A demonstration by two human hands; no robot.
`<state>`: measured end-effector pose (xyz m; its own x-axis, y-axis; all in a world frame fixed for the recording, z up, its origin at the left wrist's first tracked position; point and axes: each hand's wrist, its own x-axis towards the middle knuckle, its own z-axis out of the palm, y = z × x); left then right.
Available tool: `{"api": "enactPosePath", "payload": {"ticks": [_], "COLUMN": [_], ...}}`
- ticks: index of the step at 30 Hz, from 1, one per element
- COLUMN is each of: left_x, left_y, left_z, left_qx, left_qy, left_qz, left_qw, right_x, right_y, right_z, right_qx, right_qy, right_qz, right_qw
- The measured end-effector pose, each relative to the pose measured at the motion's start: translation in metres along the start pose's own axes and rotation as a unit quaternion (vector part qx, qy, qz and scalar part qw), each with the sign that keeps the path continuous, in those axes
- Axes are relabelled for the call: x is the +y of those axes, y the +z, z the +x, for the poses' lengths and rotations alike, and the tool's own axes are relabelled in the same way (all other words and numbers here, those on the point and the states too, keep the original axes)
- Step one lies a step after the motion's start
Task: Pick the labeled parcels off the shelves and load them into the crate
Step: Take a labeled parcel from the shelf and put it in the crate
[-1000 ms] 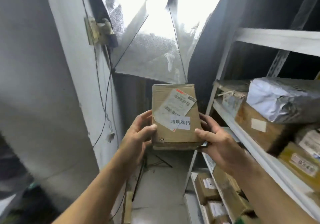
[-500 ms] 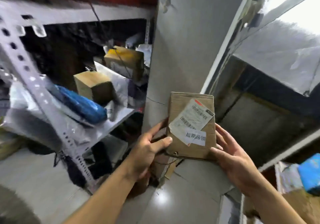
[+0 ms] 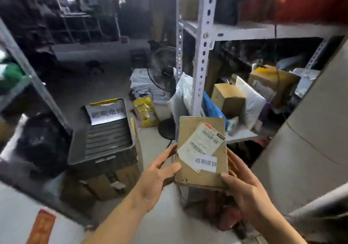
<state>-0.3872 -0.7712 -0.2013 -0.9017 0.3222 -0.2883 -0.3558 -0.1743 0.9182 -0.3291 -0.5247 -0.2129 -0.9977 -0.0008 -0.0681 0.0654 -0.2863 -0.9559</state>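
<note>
Crate (image 3: 105, 132) has come into view: half a second ago the head camera faced a pillar and a shelf, a second ago a window, and now it looks down the aisle with the grey crate on the floor ahead and to the left, a paper sign propped at its far end. Parcel (image 3: 202, 153) stays at chest level between both hands, label up, well apart from the crate. Left hand (image 3: 156, 176) grips its left edge, thumb on top; right hand (image 3: 243, 189) grips the lower right corner, thumb over the edge. Shelf (image 3: 243, 31) with more boxes stands to the right. Turn looks finished, so carrying the parcel across and lowering it in likely comes next
</note>
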Motion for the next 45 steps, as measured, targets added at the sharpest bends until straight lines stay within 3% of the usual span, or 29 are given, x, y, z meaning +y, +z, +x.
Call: {"api": "enactPosePath", "payload": {"ticks": [9,14,24,36,45], "left_x": [0.012,0.024,0.059,0.083,0.05], "left_y": [-0.136,-0.221,-0.388,-0.479,-0.554], "left_z": [-0.025,0.009,0.154,0.328,0.444], "left_qx": [0.186,0.237,0.259,0.27,0.279], "left_qy": [0.038,0.033,-0.023,-0.105,-0.156], "left_qz": [-0.069,-0.068,-0.084,-0.103,-0.123], "left_qw": [0.979,0.969,0.962,0.952,0.94], "right_x": [0.049,0.082,0.151,0.228,0.315], "right_y": [0.128,0.194,0.295,0.327,0.366], "right_z": [0.112,0.193,0.375,0.581,0.664], "right_qx": [-0.19,-0.223,-0.225,-0.204,-0.077], "right_qy": [0.086,0.123,0.174,0.242,0.308], "right_qz": [-0.062,-0.089,-0.108,-0.132,-0.116], "right_qw": [0.976,0.963,0.953,0.939,0.941]}}
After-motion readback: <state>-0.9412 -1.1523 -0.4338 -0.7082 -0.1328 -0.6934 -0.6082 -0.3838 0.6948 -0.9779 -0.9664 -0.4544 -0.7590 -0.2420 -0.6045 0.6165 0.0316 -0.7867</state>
